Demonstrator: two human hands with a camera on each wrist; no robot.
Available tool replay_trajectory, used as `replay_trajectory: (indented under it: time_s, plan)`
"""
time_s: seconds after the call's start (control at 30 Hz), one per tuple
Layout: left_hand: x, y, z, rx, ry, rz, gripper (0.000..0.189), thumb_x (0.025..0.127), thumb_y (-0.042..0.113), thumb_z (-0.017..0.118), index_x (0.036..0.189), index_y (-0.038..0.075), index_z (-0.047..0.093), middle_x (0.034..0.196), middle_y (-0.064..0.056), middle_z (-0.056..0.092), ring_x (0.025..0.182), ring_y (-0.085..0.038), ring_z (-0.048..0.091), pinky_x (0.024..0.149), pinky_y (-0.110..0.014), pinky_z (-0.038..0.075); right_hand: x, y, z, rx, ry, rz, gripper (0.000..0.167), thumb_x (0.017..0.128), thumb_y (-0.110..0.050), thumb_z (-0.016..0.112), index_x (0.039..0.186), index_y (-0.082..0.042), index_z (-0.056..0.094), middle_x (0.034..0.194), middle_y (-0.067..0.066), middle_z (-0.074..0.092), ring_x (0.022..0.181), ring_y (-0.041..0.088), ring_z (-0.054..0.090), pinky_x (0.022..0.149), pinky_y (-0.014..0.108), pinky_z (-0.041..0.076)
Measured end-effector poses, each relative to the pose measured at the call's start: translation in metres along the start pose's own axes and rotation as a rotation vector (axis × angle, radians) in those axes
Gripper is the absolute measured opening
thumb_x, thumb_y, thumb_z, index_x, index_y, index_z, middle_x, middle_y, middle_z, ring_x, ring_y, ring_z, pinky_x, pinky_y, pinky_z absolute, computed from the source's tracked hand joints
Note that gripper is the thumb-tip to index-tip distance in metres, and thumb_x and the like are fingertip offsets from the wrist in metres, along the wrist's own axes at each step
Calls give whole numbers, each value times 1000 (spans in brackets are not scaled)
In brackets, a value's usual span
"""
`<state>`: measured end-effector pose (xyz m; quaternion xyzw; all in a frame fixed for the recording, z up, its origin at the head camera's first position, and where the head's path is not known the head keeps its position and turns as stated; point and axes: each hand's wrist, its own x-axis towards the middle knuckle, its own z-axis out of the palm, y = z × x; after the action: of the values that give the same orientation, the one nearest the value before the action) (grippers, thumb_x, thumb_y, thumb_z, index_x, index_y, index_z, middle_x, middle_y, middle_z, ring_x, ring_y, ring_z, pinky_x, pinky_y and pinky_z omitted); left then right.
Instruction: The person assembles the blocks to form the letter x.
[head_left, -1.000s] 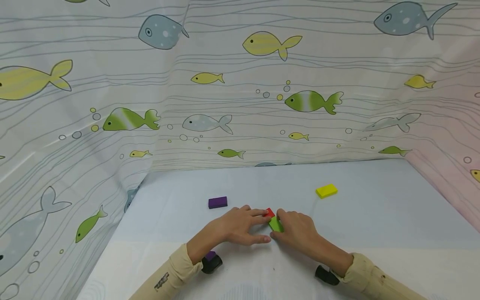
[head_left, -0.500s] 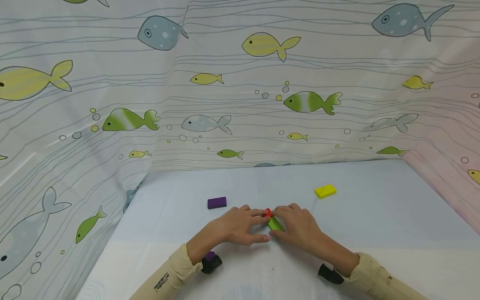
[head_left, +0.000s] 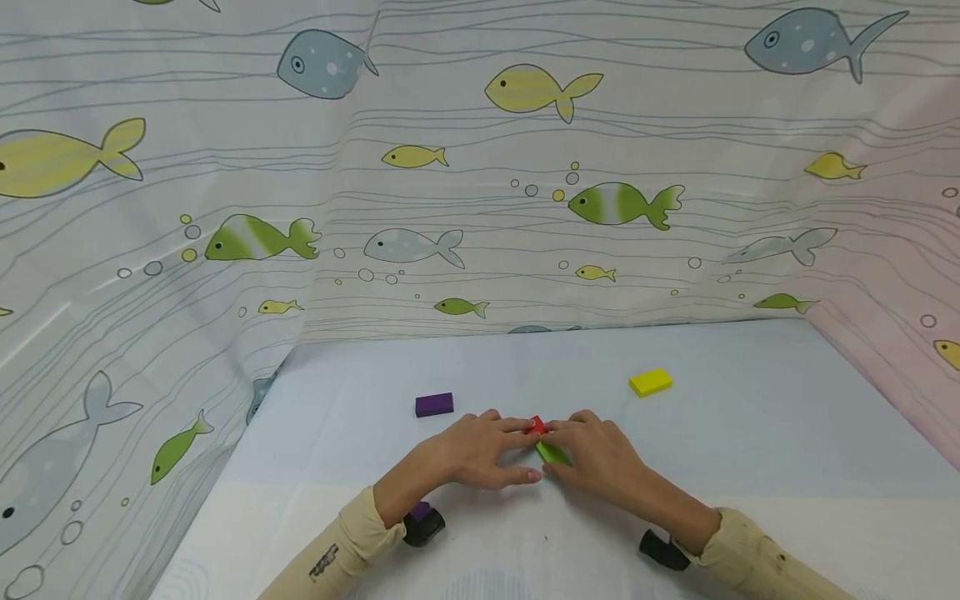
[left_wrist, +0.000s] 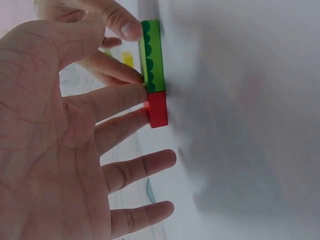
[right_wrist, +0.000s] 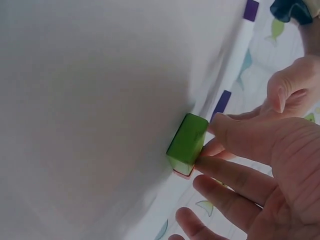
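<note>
Green block [left_wrist: 154, 60] lies on the desk [head_left: 757, 408], its end against the red block [left_wrist: 159, 110]. Since one second ago, the right grip [head_left: 600, 452], pinching the green block, has shifted fingers toward the red block; the left grip [head_left: 476, 452], straight-fingered, touches it, seemingly steadying both.

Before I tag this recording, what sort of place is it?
Probably a screened-off tabletop corner indoors, perhaps set up for filming: fish-print cloth rises behind and beside a pale tabletop, where a yellow block and a purple block lie apart.
</note>
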<state>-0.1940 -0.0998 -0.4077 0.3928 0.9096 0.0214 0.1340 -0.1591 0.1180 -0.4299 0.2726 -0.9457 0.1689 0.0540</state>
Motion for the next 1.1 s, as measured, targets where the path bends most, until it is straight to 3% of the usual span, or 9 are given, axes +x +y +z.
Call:
replay_trajectory:
  time_s: [0.37, 0.67, 1.1]
  plan:
    - [0, 1, 1, -8, -8, -5, 72, 92, 73, 40, 150, 31, 43, 154, 10, 37, 111, -15, 48, 81, -33, 44, 5, 6, 0, 36, -31, -39, 28, 80, -27, 83, 105, -14, 77, 123, 4, 67, 110, 29, 55, 84, 54, 47]
    - [-1, 1, -1, -5, -13, -6, 72, 91, 73, 39, 150, 31, 42, 155, 10, 37, 114, -16, 48, 84, -34, 45, 6, 13, -1, 105, -97, -52, 30, 82, -28, 81, 108, -15, 74, 121, 1, 67, 110, 28, 55, 85, 50, 49]
    - [0, -2, -2, -11, -18, 10, 72, 92, 72, 40, 151, 31, 41, 155, 10, 36, 119, -17, 47, 89, -37, 44, 6, 18, -1, 123, -83, -81, 29, 82, -29, 81, 108, -16, 74, 121, -1, 68, 102, 25, 56, 78, 43, 52]
